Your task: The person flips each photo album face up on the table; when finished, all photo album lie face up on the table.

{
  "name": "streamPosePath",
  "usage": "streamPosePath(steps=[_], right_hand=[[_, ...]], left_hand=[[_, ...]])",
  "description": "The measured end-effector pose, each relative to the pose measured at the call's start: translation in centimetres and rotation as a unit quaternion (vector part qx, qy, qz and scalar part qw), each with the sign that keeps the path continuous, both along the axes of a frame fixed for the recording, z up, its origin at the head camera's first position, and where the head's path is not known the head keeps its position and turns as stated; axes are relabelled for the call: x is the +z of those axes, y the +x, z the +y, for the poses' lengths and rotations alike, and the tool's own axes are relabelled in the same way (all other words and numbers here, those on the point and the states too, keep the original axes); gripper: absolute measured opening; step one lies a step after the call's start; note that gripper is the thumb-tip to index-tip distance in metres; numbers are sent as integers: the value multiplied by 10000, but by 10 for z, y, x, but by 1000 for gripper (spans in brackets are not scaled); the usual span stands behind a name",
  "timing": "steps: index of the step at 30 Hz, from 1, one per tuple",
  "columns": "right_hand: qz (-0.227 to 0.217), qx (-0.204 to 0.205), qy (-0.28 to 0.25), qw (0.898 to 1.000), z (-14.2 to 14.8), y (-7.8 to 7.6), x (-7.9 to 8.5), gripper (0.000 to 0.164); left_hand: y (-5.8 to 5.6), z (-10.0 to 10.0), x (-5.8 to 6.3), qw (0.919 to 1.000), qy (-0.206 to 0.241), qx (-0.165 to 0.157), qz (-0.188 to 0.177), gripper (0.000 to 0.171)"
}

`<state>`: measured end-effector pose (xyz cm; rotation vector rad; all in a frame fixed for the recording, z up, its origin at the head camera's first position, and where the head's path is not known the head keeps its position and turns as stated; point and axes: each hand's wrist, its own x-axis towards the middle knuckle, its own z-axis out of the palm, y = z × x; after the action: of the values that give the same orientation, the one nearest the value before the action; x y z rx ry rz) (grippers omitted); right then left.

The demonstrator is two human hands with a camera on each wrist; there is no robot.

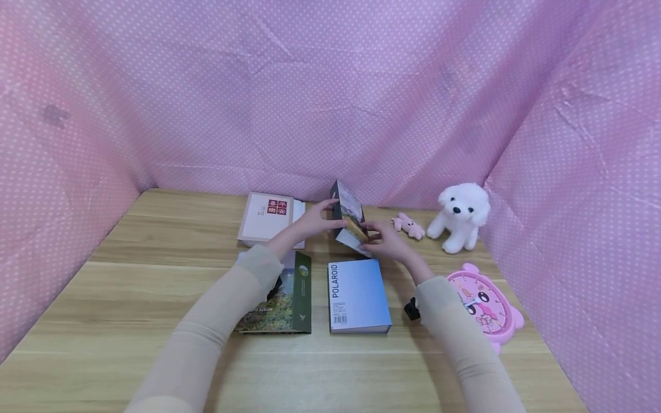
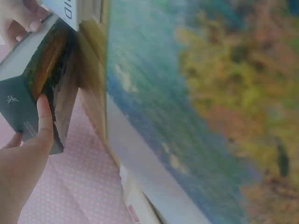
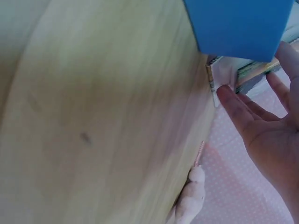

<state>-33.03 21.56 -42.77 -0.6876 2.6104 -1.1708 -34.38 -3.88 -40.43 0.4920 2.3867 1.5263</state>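
Note:
A thick book (image 1: pixel 353 213) with a dark green spine and a landscape picture cover is tilted up at the back middle of the table. My left hand (image 1: pixel 312 220) grips its spine end, thumb on the picture side and fingers on the spine, as the left wrist view shows. At the opposite end, my right hand (image 1: pixel 386 241) holds the edge between thumb and fingers; the right wrist view shows its fingertips against a pale edge (image 3: pixel 224 74). Below lies a blue POLAROID book (image 1: pixel 360 295). Under my left forearm is another green-spined picture-cover book (image 1: pixel 302 292), partly hidden.
A pale book with red characters (image 1: pixel 265 218) lies at the back left. On the right are a small pink plush toy (image 1: pixel 409 226), a white plush dog (image 1: pixel 462 215) and a pink clock (image 1: pixel 485 304). A pink dotted curtain (image 1: pixel 310 103) hangs around the wooden table (image 1: pixel 129 298).

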Motion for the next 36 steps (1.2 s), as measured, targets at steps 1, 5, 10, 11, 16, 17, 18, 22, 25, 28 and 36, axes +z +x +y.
streamPosePath(steps=[1,5,10,11,16,17,18,22,25,28,36], right_hand=[[-29,-2,11,10000,1,0,0,66],[-74,55,21,10000,3,-1,-2,66],[-101,-27,119,9999,3,-1,-3,66],[-103,-70,163,9998,2,-1,-3,65],[-106,-215,420,9988,2,-2,-2,66],[-76,-229,505,9984,2,-2,-2,66],[-54,-241,581,9980,2,-3,-3,67],[44,-288,863,9958,2,-3,-4,69],[140,-288,1055,9939,2,-4,-6,70],[227,-271,1187,9923,3,-3,-7,69],[411,3,1103,9931,3,0,-5,62]], left_hand=[[0,-1,-1,10000,35,-23,-35,86],[0,-4,-3,9999,58,-124,-21,84],[-2,-9,-7,9997,-23,-223,78,80],[-3,-10,-8,9996,-58,-264,114,79],[-2,-13,-10,9972,-474,-505,277,77],[-2,-13,-10,9962,-598,-553,308,77],[-1,-14,-11,9954,-676,-601,306,77],[0,-14,-14,9924,-953,-712,320,77],[1,-14,-17,9901,-1135,-736,370,76],[3,-14,-17,9877,-1305,-744,425,75],[9,-18,-15,9816,-1761,-577,467,70]])
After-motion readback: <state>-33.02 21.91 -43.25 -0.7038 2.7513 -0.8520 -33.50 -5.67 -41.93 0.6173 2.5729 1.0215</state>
